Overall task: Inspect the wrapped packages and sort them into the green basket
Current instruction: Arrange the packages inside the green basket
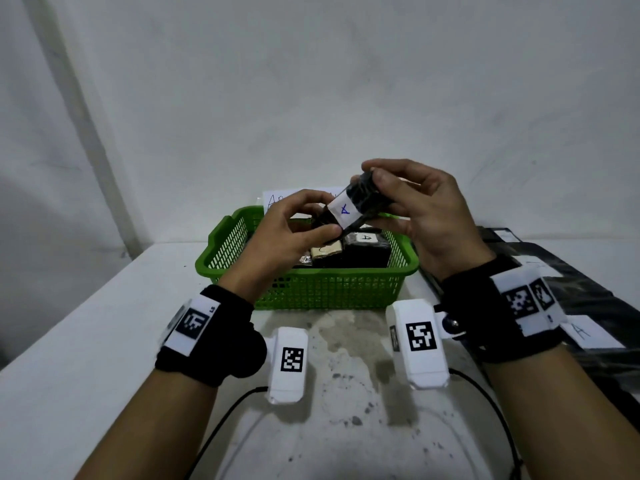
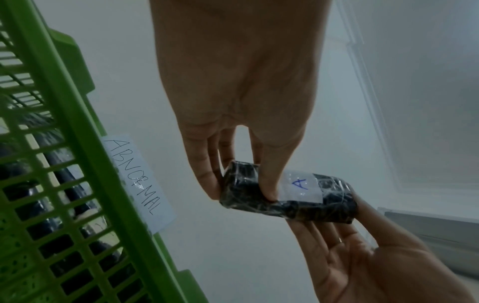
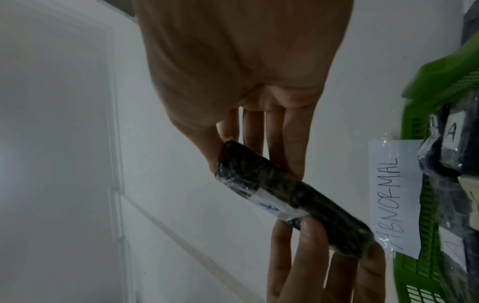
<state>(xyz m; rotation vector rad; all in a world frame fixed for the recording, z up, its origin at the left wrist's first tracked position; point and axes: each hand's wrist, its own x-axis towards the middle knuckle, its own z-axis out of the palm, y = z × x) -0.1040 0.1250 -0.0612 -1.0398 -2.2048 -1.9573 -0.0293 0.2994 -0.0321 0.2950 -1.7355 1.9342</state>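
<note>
Both hands hold one dark wrapped package (image 1: 349, 206) in the air above the green basket (image 1: 308, 285), one hand at each end. The left hand (image 1: 291, 233) pinches the lower end between thumb and fingertips; the right hand (image 1: 422, 209) clamps the upper end the same way. Holding by the ends leaves the middle band bare, so the white label (image 1: 343, 210) faces the person: probably a grip chosen for reading and turning the package during inspection.

Label on the held package: a single "A" in blue ink, under clear film.

The basket stands on the white table (image 1: 86, 341) and already holds several dark packages; one of them (image 1: 367, 251) carries a white label with "A". A paper sign (image 2: 140, 182) fixed to the basket's far rim reads "ABNORMAL" in handwriting.

On the table's right side lies black plastic wrap (image 1: 588, 282) with another "A" slip (image 1: 588, 332); what lies beneath cannot be made out from the head view.
</note>
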